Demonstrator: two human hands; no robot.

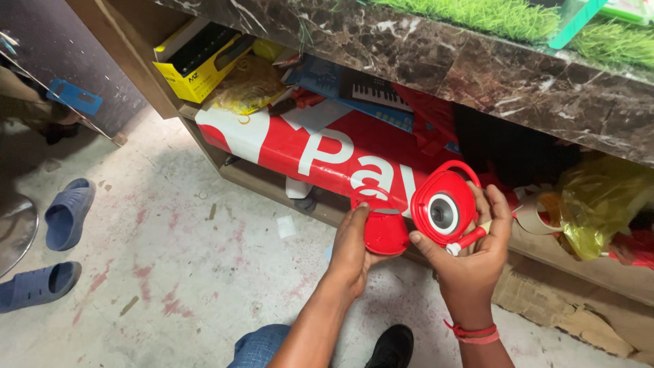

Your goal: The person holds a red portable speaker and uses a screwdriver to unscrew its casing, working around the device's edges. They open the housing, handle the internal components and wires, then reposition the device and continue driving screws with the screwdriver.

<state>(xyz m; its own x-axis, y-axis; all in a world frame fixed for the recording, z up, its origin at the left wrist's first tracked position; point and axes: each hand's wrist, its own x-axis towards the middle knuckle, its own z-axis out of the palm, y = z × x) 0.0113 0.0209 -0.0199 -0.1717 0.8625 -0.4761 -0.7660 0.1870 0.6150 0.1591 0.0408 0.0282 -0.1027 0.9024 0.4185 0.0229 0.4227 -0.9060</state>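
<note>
My right hand (477, 252) grips a red round gadget (444, 208) with a white and grey lens-like centre, a red loop handle on top and a red stem with a white tip below. My left hand (353, 245) holds a separate red rounded part (385, 233), just left of the gadget and close to it. Both hands are in front of the low shelf under a counter. A red thread band is around my right wrist.
A long red and white roll (306, 146) lies on the wooden shelf, with a yellow box (194, 65), a toy keyboard box (371, 92) and yellow plastic bags (599, 201) around it. A dark marble counter (477, 65) overhangs. Blue slippers (68, 211) lie on the stained floor.
</note>
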